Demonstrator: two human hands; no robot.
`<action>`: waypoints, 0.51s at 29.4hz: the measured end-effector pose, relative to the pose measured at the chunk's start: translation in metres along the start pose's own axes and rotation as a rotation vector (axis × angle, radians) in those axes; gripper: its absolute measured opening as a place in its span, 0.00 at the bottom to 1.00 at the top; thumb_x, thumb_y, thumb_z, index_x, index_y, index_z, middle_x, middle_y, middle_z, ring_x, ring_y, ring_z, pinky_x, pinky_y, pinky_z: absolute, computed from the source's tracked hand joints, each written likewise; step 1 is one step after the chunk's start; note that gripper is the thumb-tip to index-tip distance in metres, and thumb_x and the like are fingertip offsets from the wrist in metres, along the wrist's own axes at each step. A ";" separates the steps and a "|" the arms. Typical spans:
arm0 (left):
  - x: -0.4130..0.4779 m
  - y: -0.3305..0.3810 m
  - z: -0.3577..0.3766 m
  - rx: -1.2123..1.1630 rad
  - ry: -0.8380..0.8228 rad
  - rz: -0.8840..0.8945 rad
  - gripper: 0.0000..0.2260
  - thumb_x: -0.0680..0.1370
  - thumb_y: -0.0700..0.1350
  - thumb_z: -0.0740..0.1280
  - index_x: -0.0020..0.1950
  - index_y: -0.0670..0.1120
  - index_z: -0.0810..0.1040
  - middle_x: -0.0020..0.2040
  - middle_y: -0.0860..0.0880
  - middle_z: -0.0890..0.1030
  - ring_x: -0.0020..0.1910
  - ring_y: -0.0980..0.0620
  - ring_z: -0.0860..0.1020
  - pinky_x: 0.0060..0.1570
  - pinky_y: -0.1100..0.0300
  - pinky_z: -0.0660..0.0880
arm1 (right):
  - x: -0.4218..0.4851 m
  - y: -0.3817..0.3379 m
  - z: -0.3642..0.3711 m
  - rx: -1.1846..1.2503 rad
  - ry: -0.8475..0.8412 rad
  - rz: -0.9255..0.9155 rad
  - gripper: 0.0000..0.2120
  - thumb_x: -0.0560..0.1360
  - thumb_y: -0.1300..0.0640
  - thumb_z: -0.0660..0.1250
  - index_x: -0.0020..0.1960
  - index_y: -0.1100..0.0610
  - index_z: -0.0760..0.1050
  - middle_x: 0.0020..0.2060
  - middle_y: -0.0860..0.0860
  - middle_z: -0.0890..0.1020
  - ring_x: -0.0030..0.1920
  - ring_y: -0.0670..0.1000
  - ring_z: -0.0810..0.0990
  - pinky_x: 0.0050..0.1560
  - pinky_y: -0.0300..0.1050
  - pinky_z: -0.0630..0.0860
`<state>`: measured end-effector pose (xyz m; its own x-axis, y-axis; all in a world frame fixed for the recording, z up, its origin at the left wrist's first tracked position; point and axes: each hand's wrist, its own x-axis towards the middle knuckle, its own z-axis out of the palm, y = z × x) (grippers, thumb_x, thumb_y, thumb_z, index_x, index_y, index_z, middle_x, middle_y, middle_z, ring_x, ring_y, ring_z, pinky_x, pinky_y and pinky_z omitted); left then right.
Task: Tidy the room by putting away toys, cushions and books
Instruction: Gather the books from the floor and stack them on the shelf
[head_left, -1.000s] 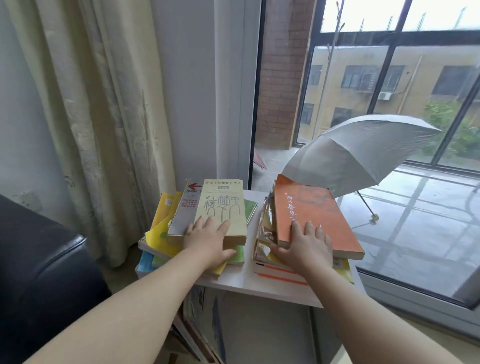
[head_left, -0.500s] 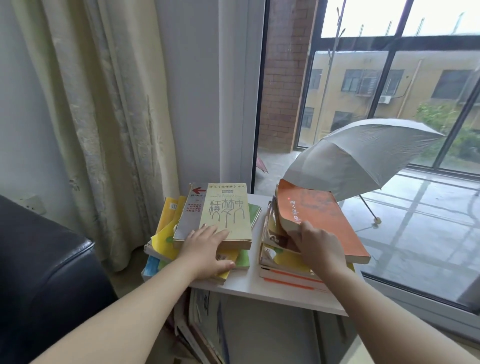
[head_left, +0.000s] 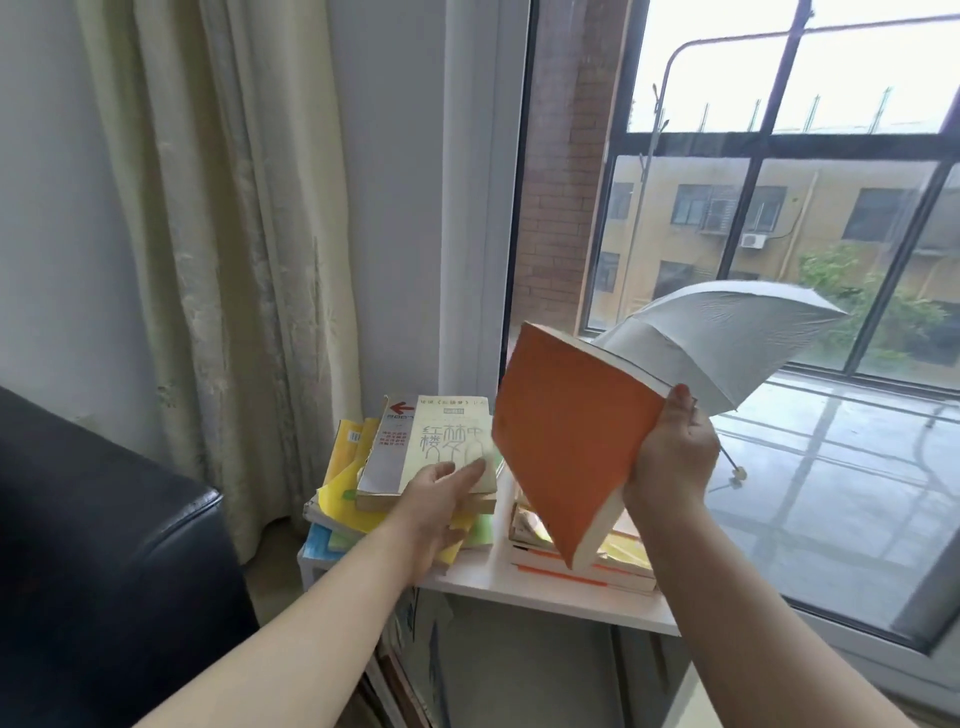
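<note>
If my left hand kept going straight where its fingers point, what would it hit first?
The cream book: the left hand lies on or just above its cover. Beyond, the orange book in the right hand might block it; depth is unclear.

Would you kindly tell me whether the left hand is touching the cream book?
Touching. The head view shows the left hand with its straight fingers lying flat on the cover of the cream book, with no gap between them.

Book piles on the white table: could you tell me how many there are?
2: the left pile under the left hand, the right pile below the tilted orange book. More may be hidden.
</note>
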<state>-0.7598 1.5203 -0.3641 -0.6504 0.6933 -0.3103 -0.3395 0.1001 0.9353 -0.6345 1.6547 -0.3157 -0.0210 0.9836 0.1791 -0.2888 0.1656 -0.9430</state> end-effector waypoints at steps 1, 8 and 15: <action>-0.003 0.004 0.002 -0.050 0.003 0.003 0.27 0.74 0.49 0.70 0.70 0.47 0.64 0.65 0.47 0.74 0.65 0.45 0.72 0.62 0.47 0.69 | -0.002 -0.008 0.001 0.113 -0.038 0.068 0.19 0.81 0.49 0.56 0.35 0.55 0.71 0.28 0.49 0.75 0.32 0.52 0.74 0.38 0.47 0.72; -0.023 0.038 -0.009 -0.646 -0.100 -0.059 0.22 0.72 0.47 0.71 0.64 0.45 0.74 0.53 0.44 0.83 0.53 0.45 0.80 0.45 0.48 0.75 | -0.026 -0.032 0.014 0.366 -0.300 0.393 0.16 0.80 0.47 0.58 0.42 0.57 0.74 0.31 0.52 0.79 0.29 0.51 0.78 0.39 0.49 0.78; -0.040 0.072 -0.026 -0.615 0.057 0.372 0.11 0.73 0.32 0.66 0.51 0.47 0.77 0.43 0.47 0.84 0.39 0.51 0.83 0.46 0.50 0.76 | -0.027 -0.025 0.020 0.168 -0.316 0.456 0.14 0.81 0.45 0.53 0.55 0.54 0.71 0.47 0.51 0.79 0.42 0.49 0.77 0.42 0.44 0.74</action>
<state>-0.7759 1.4808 -0.2889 -0.8262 0.5632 -0.0144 -0.3990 -0.5669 0.7207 -0.6459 1.6224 -0.2909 -0.4562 0.8795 -0.1358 -0.3307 -0.3092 -0.8916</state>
